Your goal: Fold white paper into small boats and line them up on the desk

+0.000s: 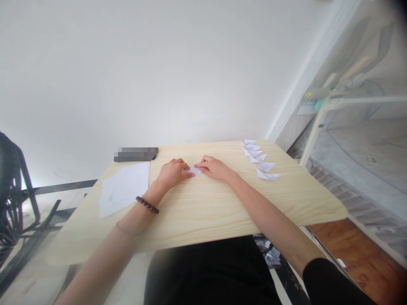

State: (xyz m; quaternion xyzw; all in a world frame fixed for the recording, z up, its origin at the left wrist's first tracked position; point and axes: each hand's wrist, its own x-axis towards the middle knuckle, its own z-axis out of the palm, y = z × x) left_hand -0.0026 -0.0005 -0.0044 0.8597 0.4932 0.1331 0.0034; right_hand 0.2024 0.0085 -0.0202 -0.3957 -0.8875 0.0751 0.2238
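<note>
A small folded white paper (194,170) lies on the wooden table between my two hands. My left hand (174,173) pinches its left end, with a dark beaded bracelet on the wrist. Thumb and fingers of my right hand (215,167) are closed on the paper's right end. Several folded white paper boats (269,175) stand in a slanting row on the right part of the table. White paper sheets (125,186) lie in a loose stack at the left.
The pale wooden table (203,216) ends against a white wall. A dark object (136,154), partly pixelated, lies at its back left. A black chair (12,186) stands at far left, and a white metal frame (313,135) at right.
</note>
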